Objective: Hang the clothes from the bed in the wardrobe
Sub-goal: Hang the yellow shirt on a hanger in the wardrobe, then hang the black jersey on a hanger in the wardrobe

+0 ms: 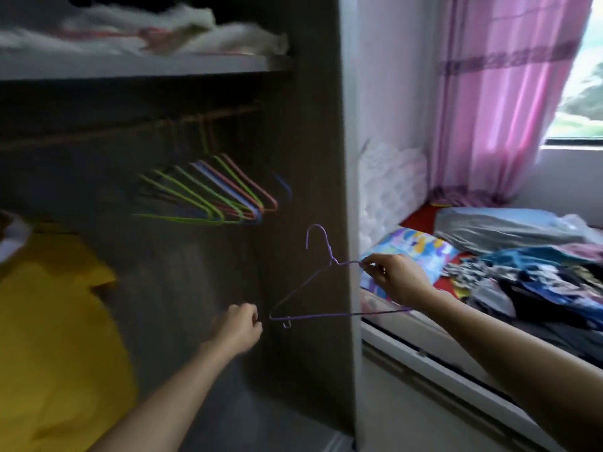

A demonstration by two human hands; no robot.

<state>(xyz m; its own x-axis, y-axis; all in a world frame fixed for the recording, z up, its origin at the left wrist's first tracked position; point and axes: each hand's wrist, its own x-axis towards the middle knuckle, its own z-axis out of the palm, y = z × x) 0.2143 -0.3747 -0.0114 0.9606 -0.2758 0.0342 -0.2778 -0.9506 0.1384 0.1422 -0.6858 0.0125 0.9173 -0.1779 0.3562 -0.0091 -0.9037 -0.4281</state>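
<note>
A purple wire hanger (321,288) hangs in the air in front of the wardrobe's right side panel (310,158). My right hand (396,277) pinches its right shoulder near the neck. My left hand (239,326), fingers curled, sits at the hanger's left corner; whether it grips the wire is not clear. Several empty coloured hangers (208,194) hang on the wardrobe rail (130,132). A yellow garment (55,321) hangs at the left inside the wardrobe. A heap of mixed clothes (535,278) lies on the bed (424,324) at the right.
A shelf (143,65) above the rail holds white and pink fabric. A patterned pillow (414,252) and a grey pillow (496,226) lie at the bed's head. Pink curtains (496,102) hang beside the window at the far right. Bare floor lies between wardrobe and bed.
</note>
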